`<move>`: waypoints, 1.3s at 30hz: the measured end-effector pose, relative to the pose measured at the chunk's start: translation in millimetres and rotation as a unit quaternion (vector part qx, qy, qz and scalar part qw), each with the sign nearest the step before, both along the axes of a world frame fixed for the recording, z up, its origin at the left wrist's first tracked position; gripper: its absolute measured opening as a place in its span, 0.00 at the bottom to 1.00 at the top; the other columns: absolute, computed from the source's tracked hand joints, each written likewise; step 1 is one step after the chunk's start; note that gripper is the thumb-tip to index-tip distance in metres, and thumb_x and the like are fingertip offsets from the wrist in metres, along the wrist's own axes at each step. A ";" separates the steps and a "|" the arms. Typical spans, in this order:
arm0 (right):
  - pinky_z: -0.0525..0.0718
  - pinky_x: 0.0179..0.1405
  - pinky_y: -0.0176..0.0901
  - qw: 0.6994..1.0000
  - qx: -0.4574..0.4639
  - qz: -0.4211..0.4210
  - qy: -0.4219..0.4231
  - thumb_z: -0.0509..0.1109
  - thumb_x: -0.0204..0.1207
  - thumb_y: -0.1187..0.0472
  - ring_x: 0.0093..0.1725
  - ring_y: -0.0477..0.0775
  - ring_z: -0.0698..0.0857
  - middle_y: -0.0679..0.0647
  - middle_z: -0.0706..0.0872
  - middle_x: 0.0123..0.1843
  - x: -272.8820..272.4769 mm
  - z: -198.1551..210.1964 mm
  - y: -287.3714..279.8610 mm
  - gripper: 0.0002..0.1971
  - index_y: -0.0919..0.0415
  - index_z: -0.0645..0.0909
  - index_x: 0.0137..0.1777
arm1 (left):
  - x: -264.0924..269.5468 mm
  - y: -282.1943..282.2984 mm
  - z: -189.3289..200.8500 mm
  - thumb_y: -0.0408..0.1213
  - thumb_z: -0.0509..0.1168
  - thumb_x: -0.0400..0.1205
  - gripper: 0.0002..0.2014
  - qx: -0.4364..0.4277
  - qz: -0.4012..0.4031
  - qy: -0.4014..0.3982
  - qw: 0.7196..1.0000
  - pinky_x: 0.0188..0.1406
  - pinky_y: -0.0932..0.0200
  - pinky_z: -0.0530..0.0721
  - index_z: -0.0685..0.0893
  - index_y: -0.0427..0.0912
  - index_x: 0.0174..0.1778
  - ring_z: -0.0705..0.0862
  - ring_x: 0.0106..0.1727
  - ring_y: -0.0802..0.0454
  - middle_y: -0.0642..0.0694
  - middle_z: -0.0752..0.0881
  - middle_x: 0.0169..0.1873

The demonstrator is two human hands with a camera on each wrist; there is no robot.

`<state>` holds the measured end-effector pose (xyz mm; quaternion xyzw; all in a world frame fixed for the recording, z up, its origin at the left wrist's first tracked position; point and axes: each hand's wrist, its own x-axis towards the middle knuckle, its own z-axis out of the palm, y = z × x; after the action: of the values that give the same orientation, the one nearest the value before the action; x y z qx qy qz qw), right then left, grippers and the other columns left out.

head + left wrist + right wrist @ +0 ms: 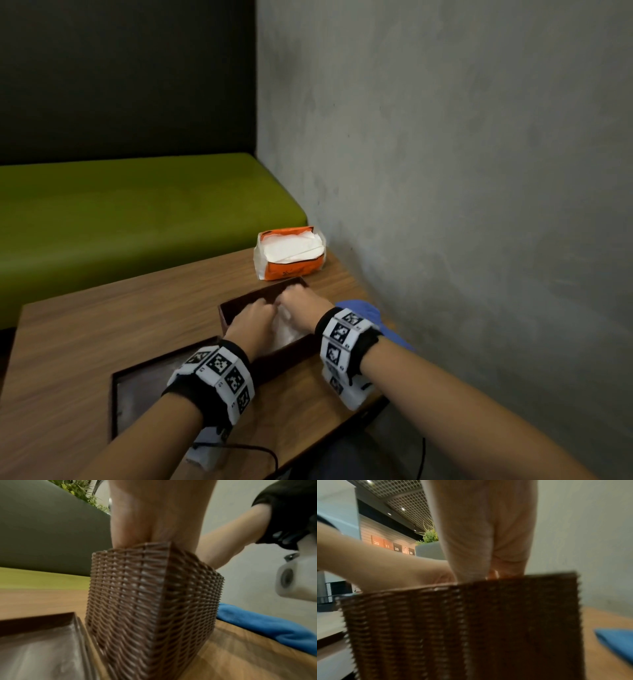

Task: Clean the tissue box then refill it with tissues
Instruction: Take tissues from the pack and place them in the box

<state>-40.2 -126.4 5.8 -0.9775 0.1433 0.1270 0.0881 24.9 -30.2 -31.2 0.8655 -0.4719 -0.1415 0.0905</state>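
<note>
A brown woven tissue box (286, 356) stands open on the wooden table (102, 325). White tissues (285, 331) lie inside it. My left hand (252, 318) and right hand (301, 302) both reach down into the box over the tissues, side by side. In the left wrist view the left hand (154, 520) drops behind the box (150, 601) rim, so its fingers are hidden. The right wrist view likewise shows the right hand (488, 534) going below the box (471, 628) rim. The box lid (137, 394) lies flat to the near left.
An opened orange tissue pack (291, 253) sits beyond the box near the grey wall (462, 205). A blue cloth (371, 317) lies right of the box, by the table's right edge. A green bench (137, 212) runs behind the table.
</note>
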 end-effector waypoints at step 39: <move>0.80 0.65 0.55 0.961 0.068 -0.266 0.031 0.72 0.72 0.47 0.62 0.65 0.83 0.65 0.83 0.64 107.6 -30.7 -151.7 0.26 0.67 0.77 0.62 | 83.2 -108.5 31.8 0.33 0.52 0.84 0.19 0.167 -0.047 -0.070 0.982 0.68 0.57 0.73 0.75 0.38 0.70 0.76 0.71 0.44 0.39 0.78 0.70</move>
<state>67.5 -278.1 -24.9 -0.8916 0.3914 0.1386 0.1808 108.1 -138.7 0.6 0.8530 -0.4870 -0.1614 -0.0956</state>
